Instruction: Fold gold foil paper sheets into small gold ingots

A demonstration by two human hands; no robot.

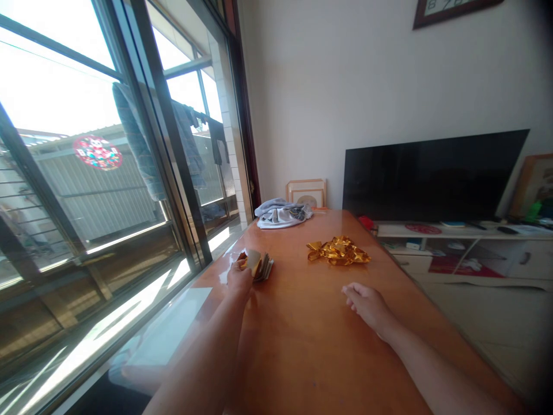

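My left hand point(241, 278) is at the left side of the wooden table, its fingers closed on the near edge of a gold paper sheet point(253, 262). The sheet is curled up against a stack of paper sheets point(264, 270) just to its right. My right hand point(367, 302) is over the table on the right, fingers curled in, with nothing visible in them. Beyond it lies a heap of shiny gold folded paper pieces point(341, 251), apart from the hand.
The wooden table point(298, 357) runs away from me, with a bundled light cloth point(283, 214) at its far end. A large window point(142, 173) borders the left side. A television point(432, 176) stands on a white cabinet point(522, 253) to the right.
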